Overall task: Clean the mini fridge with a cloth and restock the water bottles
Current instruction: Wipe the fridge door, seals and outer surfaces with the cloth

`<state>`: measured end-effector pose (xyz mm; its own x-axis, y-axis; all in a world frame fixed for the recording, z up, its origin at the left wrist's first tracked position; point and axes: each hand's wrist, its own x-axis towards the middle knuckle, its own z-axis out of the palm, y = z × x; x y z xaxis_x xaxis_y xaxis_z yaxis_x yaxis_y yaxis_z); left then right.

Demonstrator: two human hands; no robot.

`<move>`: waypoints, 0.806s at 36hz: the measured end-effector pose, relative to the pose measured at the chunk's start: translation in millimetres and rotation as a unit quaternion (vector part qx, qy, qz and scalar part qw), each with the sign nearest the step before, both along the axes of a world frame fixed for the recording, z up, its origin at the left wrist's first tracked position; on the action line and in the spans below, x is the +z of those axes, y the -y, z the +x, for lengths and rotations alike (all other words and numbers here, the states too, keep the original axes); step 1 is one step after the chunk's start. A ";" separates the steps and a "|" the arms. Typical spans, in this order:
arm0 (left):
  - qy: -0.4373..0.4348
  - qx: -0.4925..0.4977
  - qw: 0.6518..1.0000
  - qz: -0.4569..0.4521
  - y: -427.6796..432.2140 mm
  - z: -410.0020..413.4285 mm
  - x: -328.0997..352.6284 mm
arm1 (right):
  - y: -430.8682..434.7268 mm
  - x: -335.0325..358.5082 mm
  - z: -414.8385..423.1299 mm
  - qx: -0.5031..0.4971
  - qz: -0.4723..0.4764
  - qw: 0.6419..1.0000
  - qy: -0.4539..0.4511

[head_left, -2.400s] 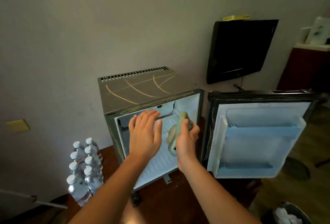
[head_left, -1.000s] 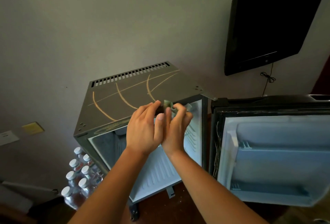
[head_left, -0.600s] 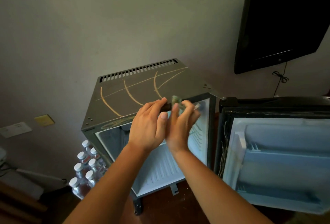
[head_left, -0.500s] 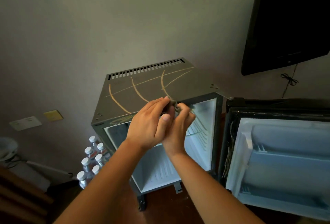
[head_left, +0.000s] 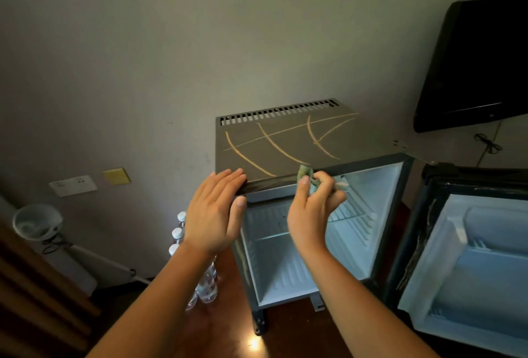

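My right hand is clamped on the cloth, thumb and fingers pinching it into a small green wad. The wad sits at the front edge of the fridge top, a little right of its middle. My left hand is flat and holds nothing, with the fingers straight and together. Its fingertips reach the same front edge near the left corner, though I cannot tell whether they touch it.

As I read it, the next move turns on this: the top lies straight ahead of the cloth, on the far side, and more of it spreads to the left of the wad than to the right. Pale yellow streaks cross that panel from near left to far right, and the nearest one ends just left of the wad. The right hand is the wiping hand and the closer one. I judge it must go forward onto the panel and then sweep left along the panel's long axis, which runs left to right. The left hand is nearer the left corner and could steady the fridge there.

The door hangs wide open on the right. The bottles stand low at the left of the fridge, partly hidden behind my left forearm and well apart from either hand. Restocking looks not yet begun.
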<state>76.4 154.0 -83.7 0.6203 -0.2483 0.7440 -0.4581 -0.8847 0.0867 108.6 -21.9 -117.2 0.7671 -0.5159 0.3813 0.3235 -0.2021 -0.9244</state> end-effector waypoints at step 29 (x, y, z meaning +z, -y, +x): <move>0.038 -0.131 0.981 -0.138 -15.5 33.4 -25.1 | -61.9 -3.7 -17.2 -0.064 -0.072 0.995 0.026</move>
